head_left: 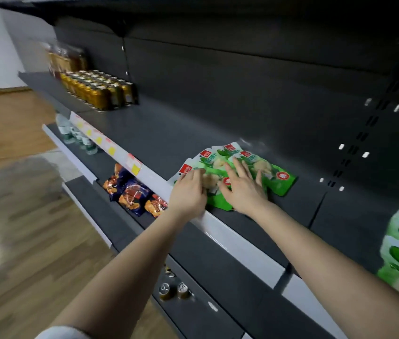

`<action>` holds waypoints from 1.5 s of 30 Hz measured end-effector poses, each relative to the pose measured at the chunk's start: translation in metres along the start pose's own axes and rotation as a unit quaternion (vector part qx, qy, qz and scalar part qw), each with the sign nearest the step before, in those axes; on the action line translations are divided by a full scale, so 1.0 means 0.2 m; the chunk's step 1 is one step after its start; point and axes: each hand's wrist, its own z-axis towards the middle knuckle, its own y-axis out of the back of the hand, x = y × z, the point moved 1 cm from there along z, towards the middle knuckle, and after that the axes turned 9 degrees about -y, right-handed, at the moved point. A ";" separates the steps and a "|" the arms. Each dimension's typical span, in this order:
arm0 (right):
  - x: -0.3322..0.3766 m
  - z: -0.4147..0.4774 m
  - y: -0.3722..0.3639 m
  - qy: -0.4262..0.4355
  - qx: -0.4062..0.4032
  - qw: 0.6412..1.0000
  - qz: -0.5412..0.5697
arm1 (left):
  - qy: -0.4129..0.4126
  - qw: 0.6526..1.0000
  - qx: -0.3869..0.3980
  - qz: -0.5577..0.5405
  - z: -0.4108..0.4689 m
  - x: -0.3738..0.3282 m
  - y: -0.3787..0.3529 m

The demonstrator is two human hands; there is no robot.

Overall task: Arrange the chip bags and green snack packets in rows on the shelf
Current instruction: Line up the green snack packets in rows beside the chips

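Shelf (pixel 169 133): grn snack pkts (pixel 278 183), overlapping

Nothing can be read from here. The green snack packets (pixel 279 177), just off centre toward three o'clock, each carry a red square logo (pixel 185 169) and a red round badge (pixel 282 176), but their white characters are blurred. The shelf-edge price tags (pixel 111 150) at ten o'clock show only yellow and pink patches.
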 end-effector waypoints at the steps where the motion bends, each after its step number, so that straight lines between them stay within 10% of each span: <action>1: 0.01 0.02 -0.01 0.007 0.014 1.000 -0.012 | -0.001 1.000 -0.007 0.004 0.00 0.00 0.00; 12: 0.03 0.05 -0.10 -0.005 0.023 0.996 -0.083 | -0.004 0.999 0.002 0.046 0.02 0.03 -0.03; 33: -0.22 -0.19 0.09 -0.013 -0.159 0.973 0.168 | 0.068 0.997 -0.026 -0.013 0.14 -0.14 0.02; 45: -0.66 -0.50 0.24 -0.227 -0.062 0.970 -0.053 | -0.129 0.987 0.087 0.042 0.24 -0.65 -0.31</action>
